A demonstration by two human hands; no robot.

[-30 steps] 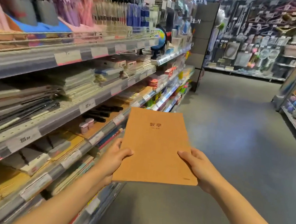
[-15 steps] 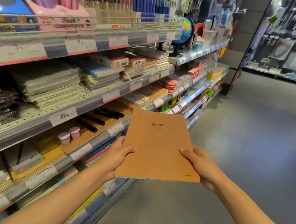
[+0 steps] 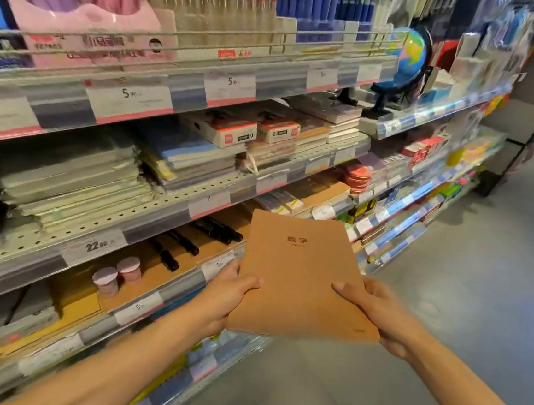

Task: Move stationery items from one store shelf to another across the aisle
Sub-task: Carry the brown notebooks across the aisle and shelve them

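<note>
We gripped a brown notebook (image 3: 300, 278) by its side edges, left hand (image 3: 226, 297) and right hand (image 3: 379, 316), beside the shelf (image 3: 159, 210).

Shop: price-tagged shelves (image 3: 171, 222), seemingly stationery.

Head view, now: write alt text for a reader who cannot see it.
Two bare hands, left hand and right hand, hold a brown kraft notebook by its side edges, thumbs on the cover, in a store aisle. To the left, stationery shelves carry stacked notebooks, black pens and price tags; a globe stands farther along.
</note>
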